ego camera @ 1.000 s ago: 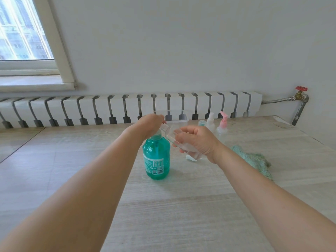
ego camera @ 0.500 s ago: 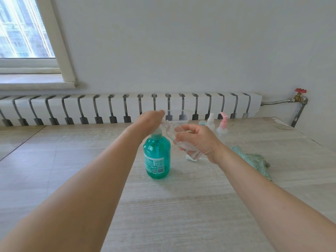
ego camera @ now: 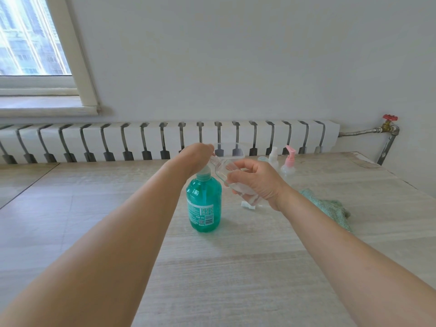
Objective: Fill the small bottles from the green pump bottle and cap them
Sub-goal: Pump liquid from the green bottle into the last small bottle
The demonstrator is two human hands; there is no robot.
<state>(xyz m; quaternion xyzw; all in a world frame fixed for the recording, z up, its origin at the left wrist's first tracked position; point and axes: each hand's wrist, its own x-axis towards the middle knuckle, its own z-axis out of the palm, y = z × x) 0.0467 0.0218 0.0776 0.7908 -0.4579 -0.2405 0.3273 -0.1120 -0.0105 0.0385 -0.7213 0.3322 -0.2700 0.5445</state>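
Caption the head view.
Left hand presses green pump bottle while right hand holds tilted clear bottle.

A pale wood-grain table (ego camera: pixel 236 267) carries everything, with the green pump bottle (ego camera: pixel 204 204) standing upright near its middle. Just right of that bottle lies a small white piece (ego camera: pixel 247 205), and further right a green cloth (ego camera: pixel 328 208) lies crumpled. Behind the bottle, toward the far edge, stand a clear container (ego camera: pixel 232 151), a white-topped small bottle (ego camera: pixel 273 156) and a pink-topped small bottle (ego camera: pixel 289 161).
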